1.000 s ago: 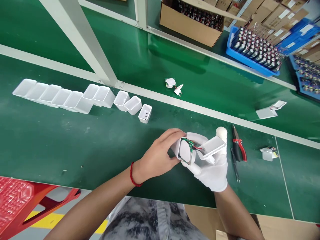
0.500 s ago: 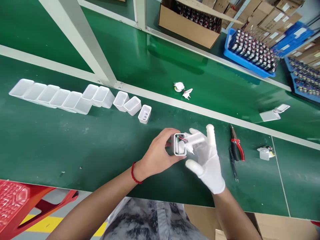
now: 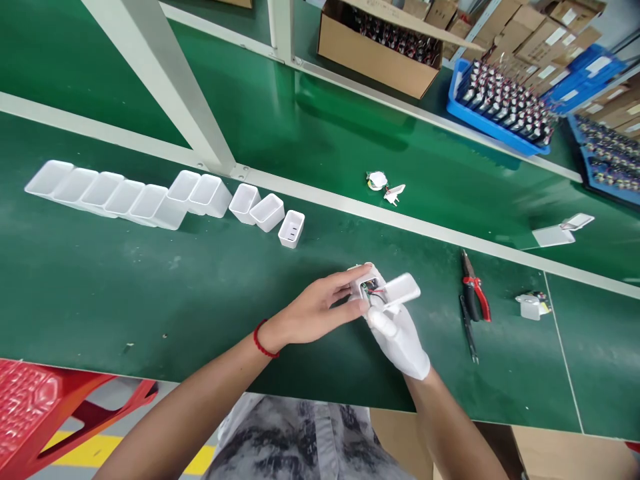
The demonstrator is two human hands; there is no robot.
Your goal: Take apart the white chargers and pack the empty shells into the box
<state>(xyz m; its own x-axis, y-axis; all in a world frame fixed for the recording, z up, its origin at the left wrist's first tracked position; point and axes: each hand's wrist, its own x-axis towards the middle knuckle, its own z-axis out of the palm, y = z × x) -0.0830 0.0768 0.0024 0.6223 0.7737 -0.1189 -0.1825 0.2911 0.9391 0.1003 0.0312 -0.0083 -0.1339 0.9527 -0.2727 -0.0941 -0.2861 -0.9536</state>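
Observation:
A small white plastic case [image 3: 355, 289] is held between both hands above the green bench, its open end showing a green circuit board and red and black wires. My bare left hand [image 3: 313, 305], with a red cord bracelet, has its thumb and fingers against the case's left side and rim. In a white glove, my right hand [image 3: 400, 343] grips the case from the right and behind, partly hiding it. A flat white cover [image 3: 403, 289] sticks out to the right over the gloved hand, beside the wires.
White cases [image 3: 150, 203] stand in a row on the left. Red-handled pliers [image 3: 475, 299], slim cutters [image 3: 468, 328] and a small circuit assembly [image 3: 533, 305] lie right. Beyond the metal rail [image 3: 350, 208] lie a plug assembly [image 3: 385, 183] and white plastic parts [image 3: 557, 233]. A blue tray [image 3: 500, 120] holds components.
My right hand has gone from spread fingers to gripping the case. The case has tilted, and its cover has swung clear to the right. Parts beyond the rail have shifted right.

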